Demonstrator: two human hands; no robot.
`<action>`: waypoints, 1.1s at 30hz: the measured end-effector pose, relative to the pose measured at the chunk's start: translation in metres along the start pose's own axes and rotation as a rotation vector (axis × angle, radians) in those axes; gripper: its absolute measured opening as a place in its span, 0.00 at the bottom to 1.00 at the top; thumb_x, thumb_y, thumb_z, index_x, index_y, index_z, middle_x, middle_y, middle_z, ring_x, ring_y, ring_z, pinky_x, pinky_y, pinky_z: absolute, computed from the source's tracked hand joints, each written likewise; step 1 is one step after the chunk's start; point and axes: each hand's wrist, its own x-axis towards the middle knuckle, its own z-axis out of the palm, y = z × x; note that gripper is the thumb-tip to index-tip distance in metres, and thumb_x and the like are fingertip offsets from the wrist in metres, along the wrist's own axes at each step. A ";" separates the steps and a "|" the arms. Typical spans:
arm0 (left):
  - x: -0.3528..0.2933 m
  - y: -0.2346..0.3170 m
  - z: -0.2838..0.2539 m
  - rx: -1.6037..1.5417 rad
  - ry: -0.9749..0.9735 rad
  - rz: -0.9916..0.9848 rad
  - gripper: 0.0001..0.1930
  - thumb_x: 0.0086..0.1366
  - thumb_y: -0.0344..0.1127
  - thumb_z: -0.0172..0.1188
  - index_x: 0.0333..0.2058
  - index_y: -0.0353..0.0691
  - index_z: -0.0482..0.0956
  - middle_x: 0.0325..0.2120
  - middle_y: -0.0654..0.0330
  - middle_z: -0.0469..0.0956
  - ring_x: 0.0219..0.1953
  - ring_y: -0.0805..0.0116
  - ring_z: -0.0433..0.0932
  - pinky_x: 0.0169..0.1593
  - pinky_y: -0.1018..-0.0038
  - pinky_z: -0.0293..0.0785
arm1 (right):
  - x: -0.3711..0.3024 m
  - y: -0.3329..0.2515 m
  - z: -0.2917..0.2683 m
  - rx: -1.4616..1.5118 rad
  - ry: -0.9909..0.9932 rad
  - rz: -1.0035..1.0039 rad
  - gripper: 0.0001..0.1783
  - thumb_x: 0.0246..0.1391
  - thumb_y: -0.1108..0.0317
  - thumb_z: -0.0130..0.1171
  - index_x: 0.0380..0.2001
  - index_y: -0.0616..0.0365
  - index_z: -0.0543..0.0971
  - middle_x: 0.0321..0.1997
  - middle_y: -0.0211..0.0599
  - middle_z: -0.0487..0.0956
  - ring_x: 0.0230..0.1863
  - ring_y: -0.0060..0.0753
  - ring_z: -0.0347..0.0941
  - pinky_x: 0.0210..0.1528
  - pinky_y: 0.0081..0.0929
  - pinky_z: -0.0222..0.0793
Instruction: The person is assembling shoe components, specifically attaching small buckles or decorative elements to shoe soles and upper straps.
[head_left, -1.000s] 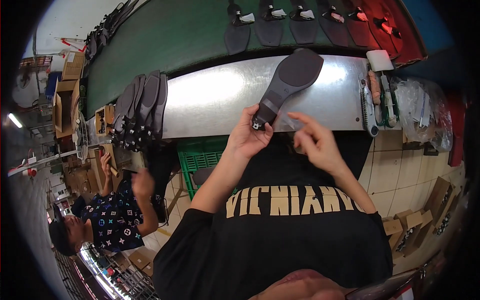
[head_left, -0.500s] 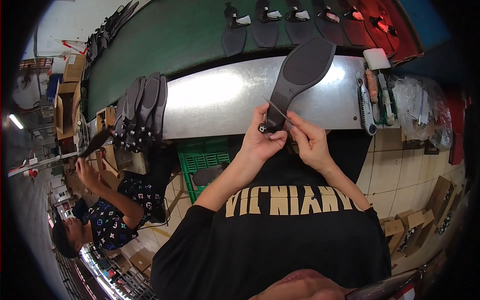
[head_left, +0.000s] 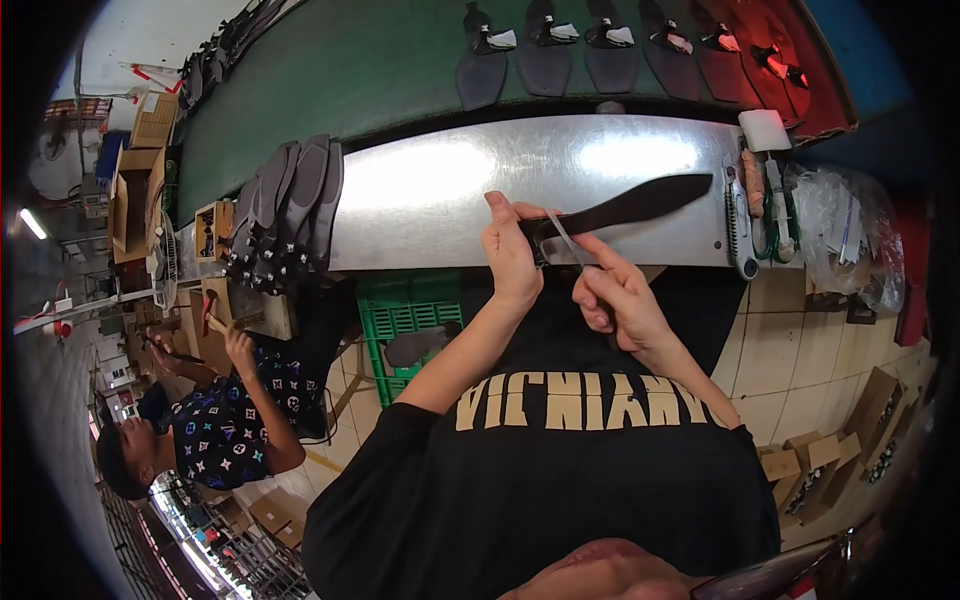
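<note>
My left hand (head_left: 512, 255) grips one end of a dark sandal sole (head_left: 640, 203), fingers closed around it and thumb raised. The sole is turned nearly edge-on, its broad end pointing right above the metal worktop. A thin, flat, greyish strip (head_left: 567, 236) crosses in front of the held end. My right hand (head_left: 622, 298) pinches the lower end of this strip; whether it is a strap or a tool I cannot tell. Small parts at the held end are partly hidden by my fingers.
Shiny metal worktop (head_left: 400, 215) before me; dark soles (head_left: 285, 205) piled at its left. Sandals (head_left: 483, 75) lie along the green table (head_left: 380, 70). A cutter (head_left: 738, 215) and plastic bag (head_left: 850, 235) sit right. Below is a green crate (head_left: 395, 315); a co-worker (head_left: 225, 415) sits left.
The sole has tipped from broad face showing to nearly edge-on, its broad end swinging right and down. My right hand has turned with the strip. The co-worker has raised a hammer.
</note>
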 end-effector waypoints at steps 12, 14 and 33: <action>0.005 0.023 -0.004 0.161 -0.092 0.065 0.52 0.64 0.74 0.11 0.23 0.34 0.77 0.21 0.58 0.78 0.27 0.69 0.74 0.39 0.80 0.69 | 0.007 -0.009 0.003 -1.192 0.241 -0.801 0.12 0.54 0.81 0.55 0.43 0.65 0.78 0.28 0.39 0.78 0.27 0.33 0.76 0.30 0.26 0.71; 0.005 0.029 -0.001 0.182 -0.115 0.052 0.52 0.63 0.75 0.11 0.22 0.34 0.76 0.21 0.59 0.78 0.27 0.69 0.74 0.39 0.80 0.69 | 0.008 -0.006 0.006 -1.166 0.251 -0.860 0.13 0.52 0.82 0.55 0.42 0.64 0.79 0.31 0.42 0.79 0.28 0.40 0.77 0.31 0.28 0.72; 0.001 0.021 0.013 -0.627 -0.027 -0.665 0.35 0.64 0.73 0.41 0.22 0.42 0.70 0.23 0.58 0.73 0.29 0.57 0.74 0.44 0.60 0.74 | 0.006 -0.001 0.011 -1.230 0.308 -0.829 0.03 0.55 0.76 0.56 0.34 0.61 0.75 0.28 0.44 0.77 0.27 0.49 0.75 0.29 0.36 0.70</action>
